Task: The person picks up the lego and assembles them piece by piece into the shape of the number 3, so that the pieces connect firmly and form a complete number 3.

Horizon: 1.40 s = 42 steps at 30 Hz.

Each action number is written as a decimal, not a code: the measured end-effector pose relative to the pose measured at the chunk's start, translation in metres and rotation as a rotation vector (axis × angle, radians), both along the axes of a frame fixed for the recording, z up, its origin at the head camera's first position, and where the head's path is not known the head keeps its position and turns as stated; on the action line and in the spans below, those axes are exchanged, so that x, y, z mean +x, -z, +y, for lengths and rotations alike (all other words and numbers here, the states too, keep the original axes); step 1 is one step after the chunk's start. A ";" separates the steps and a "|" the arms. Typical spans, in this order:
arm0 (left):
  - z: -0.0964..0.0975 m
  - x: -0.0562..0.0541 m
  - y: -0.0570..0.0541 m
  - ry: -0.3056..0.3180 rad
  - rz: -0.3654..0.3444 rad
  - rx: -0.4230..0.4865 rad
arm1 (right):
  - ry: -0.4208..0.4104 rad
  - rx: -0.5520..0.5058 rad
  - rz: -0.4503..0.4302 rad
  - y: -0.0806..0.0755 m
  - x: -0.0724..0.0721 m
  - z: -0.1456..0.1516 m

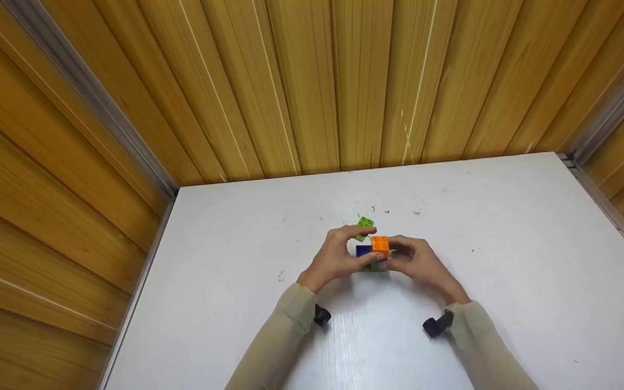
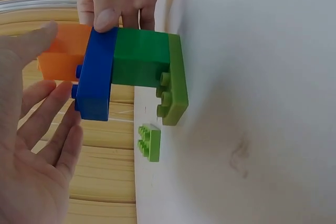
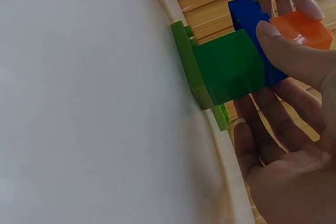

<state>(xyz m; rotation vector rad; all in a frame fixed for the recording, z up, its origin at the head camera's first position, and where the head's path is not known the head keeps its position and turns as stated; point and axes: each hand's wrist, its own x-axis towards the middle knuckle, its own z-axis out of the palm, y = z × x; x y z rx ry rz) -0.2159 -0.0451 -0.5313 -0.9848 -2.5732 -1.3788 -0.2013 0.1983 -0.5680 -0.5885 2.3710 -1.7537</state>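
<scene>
Over the white table (image 1: 209, 325), the stacked blue block (image 2: 97, 77) is pinched by the right hand (image 1: 423, 265), fingertips partly hidden; the orange block (image 1: 379, 245) is thumb-touched by the left hand (image 1: 333, 260) (whether gripped, cannot be told).

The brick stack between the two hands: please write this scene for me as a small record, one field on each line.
Stack, top to bottom: orange brick, blue brick, dark green brick, light green base
Left hand: thumb touches the orange brick
Right hand: thumb rests on the blue brick
Loose piece: light green studded brick, apart from the stack, on its far side
Surface: white table with small dark marks
</scene>
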 end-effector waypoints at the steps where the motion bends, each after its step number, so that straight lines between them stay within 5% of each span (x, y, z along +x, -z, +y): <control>1: -0.001 0.000 -0.001 -0.002 -0.009 0.001 | 0.001 -0.002 -0.003 -0.001 0.001 0.000; 21: -0.011 -0.035 0.014 -0.303 -0.162 0.062 | 0.023 0.021 -0.011 -0.009 -0.001 0.002; 35: 0.012 -0.036 0.040 -0.409 -0.324 -0.152 | 0.020 0.065 0.028 0.003 0.009 0.004; 42: 0.020 -0.050 0.037 -0.396 -0.219 -0.214 | 0.023 0.065 0.053 -0.003 0.002 0.006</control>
